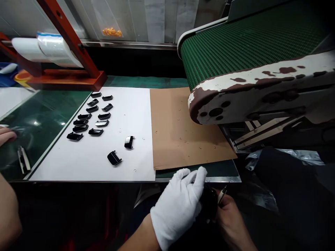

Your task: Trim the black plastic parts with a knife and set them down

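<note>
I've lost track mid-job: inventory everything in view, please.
Tabletop: 1, green, centre
White sheet: 1, white, centre-left
Cardboard: 1, brown, right of white sheet
Black parts: 14, black, on white sheet
Tiny curls: several, dark, mostly on cardboard
Cutter: 1, silver-black, tabletop left
Rack: 1, reddish, upper left
Rolls: 2, whitish, on rack
Blue item: 1, blue, far left
Yellow item: 1, yellow, far left
Bagged bits: several, orange, upper left
Conveyor: 1, green belt, upper right
Clear plastic: count unclear, clear, right
Co-worker's hand: 1, bare, left edge
Arm: 1, bare, lower left
Pen-like tool: 1, pale, in right hand
Dark piece: 1, black, left of right hand
Left hand: 1, white-gloved, lower centre
Right hand: 1, bare, lower right
</note>
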`<state>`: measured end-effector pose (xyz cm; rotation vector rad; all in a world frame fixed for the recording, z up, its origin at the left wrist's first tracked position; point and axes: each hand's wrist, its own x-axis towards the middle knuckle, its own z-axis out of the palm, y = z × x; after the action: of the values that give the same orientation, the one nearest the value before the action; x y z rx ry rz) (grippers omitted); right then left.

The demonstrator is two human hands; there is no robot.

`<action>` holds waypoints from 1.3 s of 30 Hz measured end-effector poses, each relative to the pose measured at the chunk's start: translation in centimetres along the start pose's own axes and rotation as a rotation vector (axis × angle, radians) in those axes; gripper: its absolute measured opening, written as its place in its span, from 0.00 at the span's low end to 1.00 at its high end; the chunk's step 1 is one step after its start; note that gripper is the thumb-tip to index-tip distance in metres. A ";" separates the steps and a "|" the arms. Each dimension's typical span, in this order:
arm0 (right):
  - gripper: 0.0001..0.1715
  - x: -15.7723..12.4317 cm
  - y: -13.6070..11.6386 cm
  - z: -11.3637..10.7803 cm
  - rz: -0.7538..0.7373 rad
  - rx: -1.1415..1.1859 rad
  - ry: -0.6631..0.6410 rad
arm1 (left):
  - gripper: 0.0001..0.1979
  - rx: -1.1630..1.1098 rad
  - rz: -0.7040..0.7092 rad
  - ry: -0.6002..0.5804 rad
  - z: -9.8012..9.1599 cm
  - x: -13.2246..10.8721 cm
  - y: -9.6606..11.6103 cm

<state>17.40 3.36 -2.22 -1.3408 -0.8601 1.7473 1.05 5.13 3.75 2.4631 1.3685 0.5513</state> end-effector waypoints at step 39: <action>0.10 0.0 -1.1 0.7 0.008 0.357 -0.138 | 0.60 -0.860 -0.319 0.009 0.1 -3.2 -3.2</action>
<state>16.91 3.89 -1.16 -1.0002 -0.5794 1.9093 -2.88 4.04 1.77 1.5302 1.1504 0.8448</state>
